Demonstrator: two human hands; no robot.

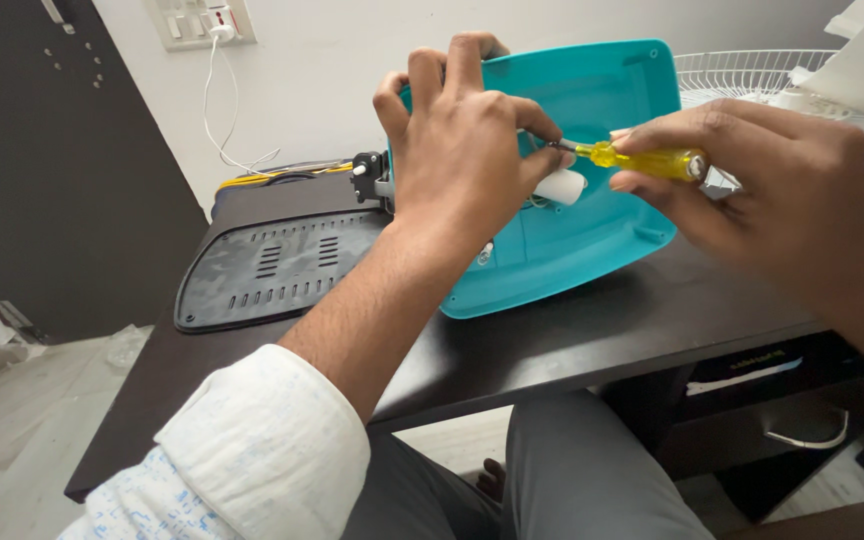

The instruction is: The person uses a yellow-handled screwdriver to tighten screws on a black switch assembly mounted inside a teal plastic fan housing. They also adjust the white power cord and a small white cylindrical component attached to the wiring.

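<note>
Nearest, the left hand [462,150] clamps over the upper edge of the teal plastic housing [582,200], fingers hooked round its rim, steadying it tilted on the dark bench [552,340]. The right hand [762,190] is clenched on a yellow-handled screwdriver [642,160], its metal tip reaching into the housing's hollow side just beside a small white cylinder [560,186] (the tip's exact seat is hidden behind the left thumb). To work well here, the driver should sit straight in line with whatever it meets, with the left hand pressing back so the shell cannot rock. Left of the housing lies a black vented panel [272,270], flat on the bench. Farther back, a white wire grille [752,75] crowds the right hand's elbow room, and a white cable [214,100] hangs from a wall socket plate [197,20].
</note>
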